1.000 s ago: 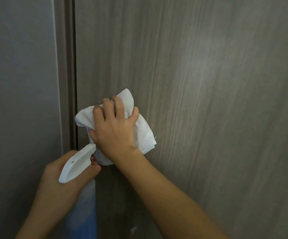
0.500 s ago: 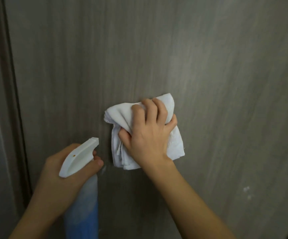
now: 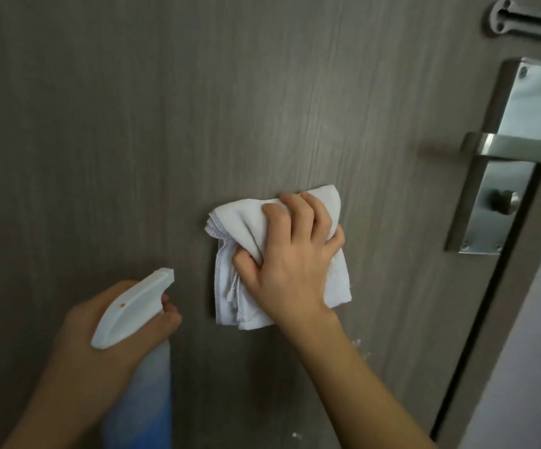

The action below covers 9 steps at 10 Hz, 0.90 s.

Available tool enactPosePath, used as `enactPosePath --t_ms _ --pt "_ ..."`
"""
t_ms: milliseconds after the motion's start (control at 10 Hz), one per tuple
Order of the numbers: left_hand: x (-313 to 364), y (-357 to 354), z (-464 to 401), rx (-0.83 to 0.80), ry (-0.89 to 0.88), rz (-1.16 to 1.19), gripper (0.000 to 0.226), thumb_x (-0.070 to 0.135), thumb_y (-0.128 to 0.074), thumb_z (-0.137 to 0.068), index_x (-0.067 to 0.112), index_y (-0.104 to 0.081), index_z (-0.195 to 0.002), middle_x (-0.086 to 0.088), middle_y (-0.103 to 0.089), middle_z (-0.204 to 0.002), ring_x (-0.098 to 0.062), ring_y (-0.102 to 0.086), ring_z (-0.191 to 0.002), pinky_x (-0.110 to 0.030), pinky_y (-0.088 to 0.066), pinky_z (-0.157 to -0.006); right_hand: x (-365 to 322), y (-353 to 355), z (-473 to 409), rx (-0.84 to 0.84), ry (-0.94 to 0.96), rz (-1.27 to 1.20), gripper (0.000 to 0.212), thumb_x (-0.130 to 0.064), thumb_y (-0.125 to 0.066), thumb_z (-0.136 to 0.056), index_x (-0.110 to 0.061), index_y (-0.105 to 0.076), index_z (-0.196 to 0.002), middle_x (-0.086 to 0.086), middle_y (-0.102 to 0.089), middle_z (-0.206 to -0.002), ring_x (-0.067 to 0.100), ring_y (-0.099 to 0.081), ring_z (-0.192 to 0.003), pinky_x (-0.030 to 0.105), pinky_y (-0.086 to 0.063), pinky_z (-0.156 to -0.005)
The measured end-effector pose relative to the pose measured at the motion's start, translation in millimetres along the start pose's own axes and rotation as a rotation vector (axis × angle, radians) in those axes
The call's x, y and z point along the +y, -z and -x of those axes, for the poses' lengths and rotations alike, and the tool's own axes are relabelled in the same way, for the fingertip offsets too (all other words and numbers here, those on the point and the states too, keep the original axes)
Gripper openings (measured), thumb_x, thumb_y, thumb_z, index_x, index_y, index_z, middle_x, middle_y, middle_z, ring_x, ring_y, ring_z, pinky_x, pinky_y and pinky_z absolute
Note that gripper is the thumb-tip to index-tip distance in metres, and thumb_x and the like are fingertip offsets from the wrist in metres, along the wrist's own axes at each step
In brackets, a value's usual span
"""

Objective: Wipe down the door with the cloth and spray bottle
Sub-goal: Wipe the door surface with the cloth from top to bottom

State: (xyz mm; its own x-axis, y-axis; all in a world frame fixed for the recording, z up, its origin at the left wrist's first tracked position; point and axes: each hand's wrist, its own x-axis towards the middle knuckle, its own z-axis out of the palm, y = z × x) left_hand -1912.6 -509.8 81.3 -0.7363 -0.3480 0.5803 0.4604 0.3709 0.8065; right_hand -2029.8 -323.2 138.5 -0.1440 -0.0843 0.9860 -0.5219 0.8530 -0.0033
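Wiping step: right hand [image 3: 290, 270] clamps cloth [image 3: 240, 228] to door [image 3: 198, 108]; left hand [image 3: 101, 345] grips bottle [image 3: 139, 384]. Next, likely: wipe the specks at 5 o'clock.

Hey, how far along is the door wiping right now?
Midway, it seems. The right hand presses the white cloth on the door mid-panel; the left hand holds the spray bottle ready. White specks below the cloth and the handle plate look untouched.

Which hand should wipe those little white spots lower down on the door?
Probably the right hand. It already presses the white cloth against the door, just above the white spots. The left hand is busy gripping the spray bottle.
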Motion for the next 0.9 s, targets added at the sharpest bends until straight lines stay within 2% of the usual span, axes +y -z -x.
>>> enactPosePath --t_ms 100,200,400,500,600,700,800,900 --pt "15.0 -27.3 0.9 -0.013 -0.035 0.058 0.023 0.023 -0.082 -0.064 0.029 -0.077 -0.085 0.000 -0.076 -0.079 -0.005 -0.069 -0.073 -0.015 -0.054 -0.066 26.7 9.1 1.8 0.010 -0.028 0.003 0.048 -0.050 -0.056 -0.077 -0.020 -0.046 -0.113 0.009 -0.058 -0.127 0.031 -0.043 -0.127 0.054 -0.032 -0.093" --pt "31.3 -50.8 1.1 -0.063 -0.054 0.080 0.019 0.014 -0.081 -0.064 0.025 -0.076 -0.079 -0.004 -0.073 -0.073 -0.002 -0.065 -0.064 -0.009 -0.049 -0.060 52.0 17.7 4.3 0.027 -0.071 0.005 0.048 -0.050 -0.055 -0.076 -0.020 -0.046 -0.113 0.008 -0.057 -0.127 0.031 -0.042 -0.127 0.056 -0.034 -0.093" --pt "39.0 -78.4 -0.7 -0.096 -0.051 0.119 0.016 0.020 -0.080 -0.062 0.020 -0.075 -0.077 -0.009 -0.074 -0.075 -0.005 -0.067 -0.066 -0.011 -0.050 -0.060 91.5 28.9 8.8 0.071 -0.125 0.033 0.049 -0.048 -0.056 -0.075 -0.018 -0.048 -0.113 0.008 -0.055 -0.125 0.030 -0.042 -0.127 0.056 -0.037 -0.091" --pt "42.0 -81.4 -1.4 -0.107 -0.068 0.101 0.027 0.025 -0.095 -0.061 0.020 -0.075 -0.077 -0.010 -0.074 -0.076 -0.008 -0.068 -0.067 -0.013 -0.051 -0.061 83.0 25.5 7.7 0.082 -0.152 0.012 0.048 -0.048 -0.055 -0.075 -0.018 -0.047 -0.111 0.008 -0.056 -0.124 0.031 -0.041 -0.127 0.057 -0.036 -0.092" --pt "39.5 -74.6 -0.8 -0.085 -0.063 0.084 0.035 0.045 -0.085 -0.056 0.024 -0.076 -0.083 -0.005 -0.076 -0.080 -0.008 -0.070 -0.072 -0.016 -0.054 -0.065 61.4 17.4 4.1 0.066 -0.142 -0.013 0.048 -0.050 -0.054 -0.076 -0.018 -0.047 -0.111 0.009 -0.056 -0.125 0.031 -0.041 -0.126 0.057 -0.034 -0.093" --pt "26.9 -59.8 -1.8 -0.038 -0.018 0.027 0.040 0.042 -0.093 -0.065 0.024 -0.076 -0.097 -0.002 -0.078 -0.091 -0.018 -0.073 -0.087 -0.029 -0.058 -0.076 30.2 7.4 -0.7 0.010 -0.102 -0.034 0.048 -0.052 -0.054 -0.078 -0.019 -0.046 -0.111 0.009 -0.054 -0.125 0.031 -0.040 -0.126 0.056 -0.031 -0.095" --pt "14.5 -40.8 -5.7 -0.032 -0.007 -0.058 0.039 0.033 -0.087 -0.072 0.021 -0.074 -0.107 0.000 -0.078 -0.098 -0.022 -0.074 -0.096 -0.040 -0.060 -0.080 -9.6 -6.3 -4.6 -0.041 -0.015 -0.023 0.048 -0.052 -0.056 -0.077 -0.020 -0.045 -0.112 0.008 -0.051 -0.127 0.030 -0.039 -0.126 0.059 -0.029 -0.096" --pt "8.0 -20.1 -11.3 -0.019 -0.007 -0.112 0.043 0.033 -0.086 -0.075 0.021 -0.072 -0.114 0.002 -0.077 -0.103 -0.019 -0.073 -0.099 -0.045 -0.060 -0.087 -47.1 -16.8 -5.7 -0.034 0.067 -0.019 0.047 -0.044 -0.066 -0.079 -0.020 -0.044 -0.113 0.008 -0.053 -0.127 0.029 -0.041 -0.127 0.061 -0.029 -0.098"
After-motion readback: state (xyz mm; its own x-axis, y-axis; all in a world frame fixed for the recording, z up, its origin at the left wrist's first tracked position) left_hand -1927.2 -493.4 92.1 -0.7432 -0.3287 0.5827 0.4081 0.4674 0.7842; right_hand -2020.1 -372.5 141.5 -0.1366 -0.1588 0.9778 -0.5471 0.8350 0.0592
